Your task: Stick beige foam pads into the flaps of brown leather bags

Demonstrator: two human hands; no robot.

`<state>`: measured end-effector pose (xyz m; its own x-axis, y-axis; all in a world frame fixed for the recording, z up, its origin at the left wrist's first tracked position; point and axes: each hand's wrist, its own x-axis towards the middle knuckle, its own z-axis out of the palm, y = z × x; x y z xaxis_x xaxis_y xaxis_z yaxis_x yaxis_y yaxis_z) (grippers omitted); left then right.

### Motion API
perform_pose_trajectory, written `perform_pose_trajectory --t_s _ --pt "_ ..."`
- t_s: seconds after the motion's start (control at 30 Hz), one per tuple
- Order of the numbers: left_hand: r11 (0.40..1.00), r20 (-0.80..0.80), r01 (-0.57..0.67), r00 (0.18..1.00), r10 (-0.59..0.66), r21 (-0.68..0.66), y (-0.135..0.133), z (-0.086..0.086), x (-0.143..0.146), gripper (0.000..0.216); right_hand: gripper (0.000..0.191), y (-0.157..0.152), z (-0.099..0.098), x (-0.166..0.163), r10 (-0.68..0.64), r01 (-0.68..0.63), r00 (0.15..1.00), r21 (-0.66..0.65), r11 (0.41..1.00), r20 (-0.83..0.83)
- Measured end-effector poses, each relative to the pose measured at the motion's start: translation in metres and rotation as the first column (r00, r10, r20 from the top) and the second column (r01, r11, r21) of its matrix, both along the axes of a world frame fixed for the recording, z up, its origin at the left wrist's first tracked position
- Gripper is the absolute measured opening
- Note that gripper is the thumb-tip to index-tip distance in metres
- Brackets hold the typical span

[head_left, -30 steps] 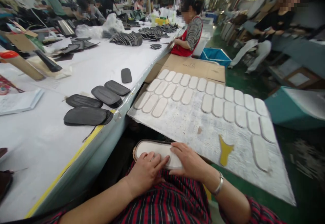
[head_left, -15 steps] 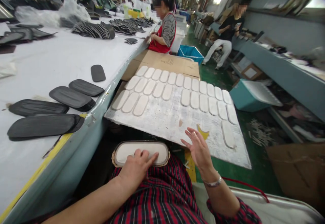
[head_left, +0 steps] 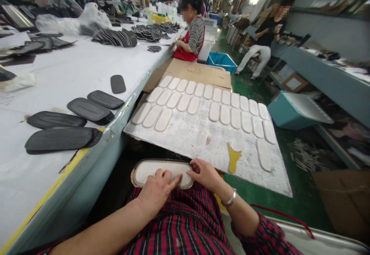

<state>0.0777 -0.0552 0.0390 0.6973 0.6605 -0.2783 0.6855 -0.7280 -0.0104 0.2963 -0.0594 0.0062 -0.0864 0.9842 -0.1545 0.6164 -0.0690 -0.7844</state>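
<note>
A long oval pad [head_left: 144, 172], white on top with a grey border and a tan rim, lies across my lap over the striped cloth. My left hand [head_left: 157, 191] rests on its white face, fingers spread, index finger pointing along it. At the pad's right end, my right hand [head_left: 206, 175] pinches the edge between thumb and fingers. Just beyond, many similar white oval pads [head_left: 221, 116] lie in rows on a grey board [head_left: 187, 135]. A yellow forked scrap [head_left: 233, 158] lies near that board's front edge.
Black oval pieces [head_left: 59, 139] lie in small stacks on the white table [head_left: 89, 64] at my left. Behind the board are a cardboard sheet [head_left: 196, 72] and a seated person in a red apron [head_left: 190, 35]. A teal bin [head_left: 295, 110] stands at right.
My right hand has come down and left from above the board's front edge and now grips the pad's right end. The yellow scrap shows more fully. My left hand stays on the pad.
</note>
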Motion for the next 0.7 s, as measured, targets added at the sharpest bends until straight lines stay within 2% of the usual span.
perform_pose_trajectory --t_s 0.07,0.1,0.2,0.37,0.5,0.7 --pt "1.000 -0.014 -0.005 1.000 0.006 0.011 -0.001 0.001 0.000 0.058 0.015 0.013 0.009 0.000 0.152 -0.156 0.977 0.014 0.988 0.149" --pt "1.000 -0.021 -0.007 1.000 0.008 0.013 -0.001 0.001 0.000 0.059 0.019 0.019 0.013 0.001 0.194 -0.198 0.962 0.006 0.980 0.192" --pt "1.000 -0.029 -0.013 0.999 0.013 0.006 -0.001 0.001 0.000 0.063 0.029 0.030 0.020 0.006 0.240 -0.243 0.939 -0.020 0.970 0.246" --pt "1.000 -0.035 -0.018 0.999 0.018 -0.014 0.001 -0.001 0.001 0.072 0.023 0.029 0.024 0.010 0.309 -0.308 0.905 -0.051 0.950 0.293" --pt "1.000 -0.051 -0.015 0.999 0.013 -0.024 0.002 0.000 0.002 0.074 0.019 0.029 0.023 0.006 0.236 -0.225 0.898 -0.072 0.972 0.371" --pt "1.000 -0.037 -0.004 0.999 0.004 -0.005 0.000 -0.002 0.001 0.065 0.018 0.025 0.006 0.003 0.047 -0.019 0.971 -0.123 0.992 0.233"
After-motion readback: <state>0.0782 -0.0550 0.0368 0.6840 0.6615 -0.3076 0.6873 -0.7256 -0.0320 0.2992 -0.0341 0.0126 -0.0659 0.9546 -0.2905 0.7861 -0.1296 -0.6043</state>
